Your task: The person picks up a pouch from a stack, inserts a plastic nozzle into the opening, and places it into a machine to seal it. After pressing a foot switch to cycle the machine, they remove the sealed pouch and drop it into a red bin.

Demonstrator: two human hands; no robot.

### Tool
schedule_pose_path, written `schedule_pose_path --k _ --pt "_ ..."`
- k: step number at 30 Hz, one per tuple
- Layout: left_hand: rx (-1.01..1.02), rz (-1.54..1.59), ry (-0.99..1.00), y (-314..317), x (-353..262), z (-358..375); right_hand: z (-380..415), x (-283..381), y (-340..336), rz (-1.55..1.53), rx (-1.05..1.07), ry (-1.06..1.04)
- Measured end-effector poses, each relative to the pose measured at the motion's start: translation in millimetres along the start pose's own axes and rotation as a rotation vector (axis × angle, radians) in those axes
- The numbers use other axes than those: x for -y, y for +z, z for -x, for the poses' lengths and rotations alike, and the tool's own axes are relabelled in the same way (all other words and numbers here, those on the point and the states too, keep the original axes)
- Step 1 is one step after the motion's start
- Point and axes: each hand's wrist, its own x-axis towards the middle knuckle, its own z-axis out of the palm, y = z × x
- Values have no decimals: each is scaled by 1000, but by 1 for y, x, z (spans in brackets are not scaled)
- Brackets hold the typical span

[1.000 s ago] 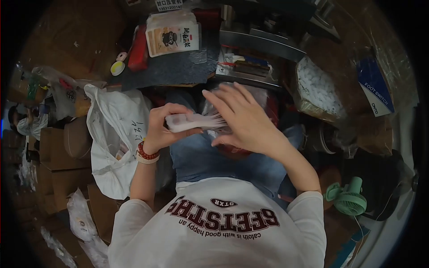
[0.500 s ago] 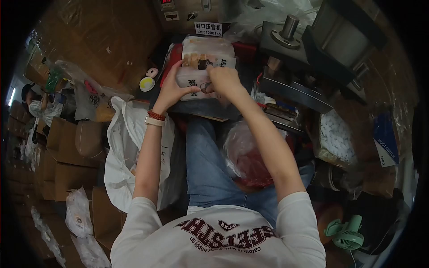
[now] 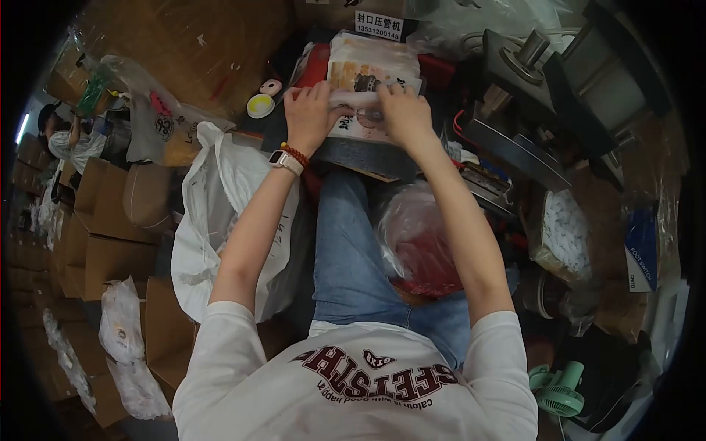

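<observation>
Both hands are at work on a small bundle of flat white plastic pouches with dark printing (image 3: 358, 129), which sits low over the dark grey flat work surface (image 3: 357, 159), directly in front of a larger pile of white-and-orange printed pouches (image 3: 360, 67). The left hand (image 3: 307, 116) grasps the bundle's left side, fingers curled over the far edge and thumb reaching inward; the right hand (image 3: 406, 117) grips the right side, its fingers also bent at the far edge, though its thumb is hard to make out. Whether the bundle rests on the surface or is held just above it cannot be told.

The step in hand appears to be squaring up or positioning the bundle beside the pile. The next move seems to call for even pressure from both sides, keeping the slippery layers aligned, before either hand lets go.
</observation>
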Motion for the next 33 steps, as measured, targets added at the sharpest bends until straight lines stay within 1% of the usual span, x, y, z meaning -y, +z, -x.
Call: schedule_pose_path --k 1,3,4,5,7,8,9,11,12,13,14,15,17,18,19,20,21,23,25,27,29,30,31,33 --pt "27 -23 20 -2 3 -7 -2 -3 -1 -24 59 84" --pt "63 -41 44 1 6 -13 -9 0 3 10 93 131" --pt "98 -78 8 6 7 -19 -14 -1 5 47 122 174" --pt "134 -114 -26 11 8 -26 -16 -2 11 50 121 180" --pt "126 -119 -38 30 12 -34 -21 -5 25 58 54 152" --pt "132 -129 -60 37 16 -33 -24 -7 28 55 59 142" --pt "140 -138 -74 39 17 -35 -24 -11 30 108 8 132" --pt "-23 -162 -81 31 16 -37 -23 -13 30 179 -64 140" --pt "-31 -102 -82 24 17 -34 -18 -12 25 155 -89 129" --pt "-47 -47 -82 14 19 -35 -13 -10 18 131 -121 117" --pt "-140 64 4 -18 11 -34 -4 -8 13 111 -196 72" --pt "-135 32 -19 -52 10 -27 6 -6 9 87 -273 30" --pt "-160 365 -131 -116 17 -1 32 1 16 -102 -309 -23" --pt "-191 466 -302 -141 23 18 47 10 19 -135 -302 -40" --pt "-233 567 -469 -165 31 37 59 19 20 -248 -291 -34" --pt "-75 584 -645 -186 48 61 68 24 23 -357 -280 -24" --pt "81 603 -819 -198 65 90 75 27 30 -376 -279 -36" --pt "484 420 -1073 -195 91 148 83 30 45 -536 -246 33" --pt "755 208 -990 -164 106 209 81 33 43 -551 -254 41" --pt "692 152 -911 -116 117 271 84 34 42 -562 -244 58" --pt "888 113 -1012 -89 117 278 83 31 44 -574 -269 34" --pt "940 -30 -912 -79 108 280 84 31 45 -580 -282 24" --pt "933 -24 -922 -80 104 287 85 31 45 -579 -280 11" --pt "948 -333 -822 -86 94 288 85 31 44 -594 -253 34"
